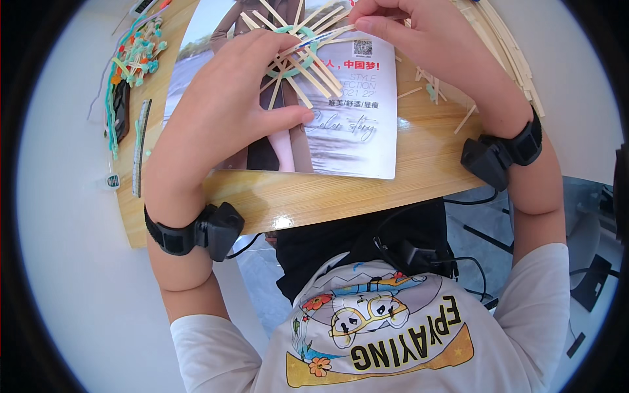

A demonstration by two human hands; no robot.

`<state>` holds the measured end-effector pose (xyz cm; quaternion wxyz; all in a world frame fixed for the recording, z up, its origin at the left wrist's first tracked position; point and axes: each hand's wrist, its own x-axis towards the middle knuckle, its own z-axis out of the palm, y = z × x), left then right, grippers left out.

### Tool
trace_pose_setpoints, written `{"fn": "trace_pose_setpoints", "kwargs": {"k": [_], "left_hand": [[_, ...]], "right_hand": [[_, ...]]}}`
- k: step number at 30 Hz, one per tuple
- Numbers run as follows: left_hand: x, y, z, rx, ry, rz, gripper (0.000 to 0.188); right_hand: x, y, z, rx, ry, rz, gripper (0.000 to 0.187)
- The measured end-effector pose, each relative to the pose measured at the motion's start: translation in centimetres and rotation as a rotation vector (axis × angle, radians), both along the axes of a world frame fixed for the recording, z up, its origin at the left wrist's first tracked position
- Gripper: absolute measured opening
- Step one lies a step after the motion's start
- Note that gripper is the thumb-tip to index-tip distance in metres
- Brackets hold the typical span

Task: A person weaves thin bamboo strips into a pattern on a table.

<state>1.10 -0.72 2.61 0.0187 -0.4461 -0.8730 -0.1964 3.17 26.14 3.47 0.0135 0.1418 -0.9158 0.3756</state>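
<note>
A sunburst of pale wooden sticks (321, 75) lies on a printed magazine cover (360, 154), with light green rings around its middle. My left hand (236, 92) arches over its left side. The index fingertip rests on a thin pale stick with blue marks (321, 38), while the thumb stands stretched apart above the cover. My right hand (400, 29) pinches the right end of that same stick between thumb and fingers. The other left fingers are partly hidden behind the hand.
Loose sticks (466, 119) lie at right on the wooden table (314, 200), beside a stack of long strips (508, 52). A tangle of green and orange pieces (141, 56), a dark object (120, 108) and a ruler (138, 157) line the left edge. Cabled bands (219, 230) circle both forearms.
</note>
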Motion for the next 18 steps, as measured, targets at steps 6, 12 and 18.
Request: {"fn": "trace_pose_setpoints", "kwargs": {"k": [6, 12, 18], "left_hand": [[0.4, 0.3, -0.2, 0.069, 0.018, 0.054, 0.058], [0.2, 0.8, 0.2, 0.084, -0.115, 0.157, 0.028], [0.0, 0.6, 1.2, 0.029, -0.272, 0.292, 0.025]], "right_hand": [[-0.2, 0.1, 0.3, 0.059, -0.01, 0.029, 0.019], [-0.4, 0.6, 0.2, 0.009, 0.001, 0.04, 0.017], [0.4, -0.3, 2.6, 0.022, -0.138, -0.022, 0.015]]}}
